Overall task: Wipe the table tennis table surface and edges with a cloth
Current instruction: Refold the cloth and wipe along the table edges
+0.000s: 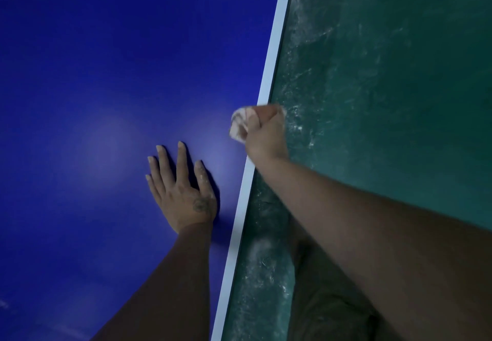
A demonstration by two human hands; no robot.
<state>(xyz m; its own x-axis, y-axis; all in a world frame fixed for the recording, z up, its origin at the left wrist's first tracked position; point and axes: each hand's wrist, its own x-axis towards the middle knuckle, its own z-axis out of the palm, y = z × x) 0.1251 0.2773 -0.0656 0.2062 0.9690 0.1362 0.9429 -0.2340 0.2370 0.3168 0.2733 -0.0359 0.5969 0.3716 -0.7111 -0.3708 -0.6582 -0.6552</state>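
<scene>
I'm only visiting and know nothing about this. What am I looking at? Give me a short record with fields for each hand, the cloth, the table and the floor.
left hand: flat on the table, fingers straight and spread, near the side edge
right hand: grips the cloth at the table's edge
cloth: pale, crumpled, bunched in the right hand
table: blue top with a white edge line along its side
floor: green, streaked with pale scuffs, beside the table

Dim, soft glare on table, blurred right hand
</scene>
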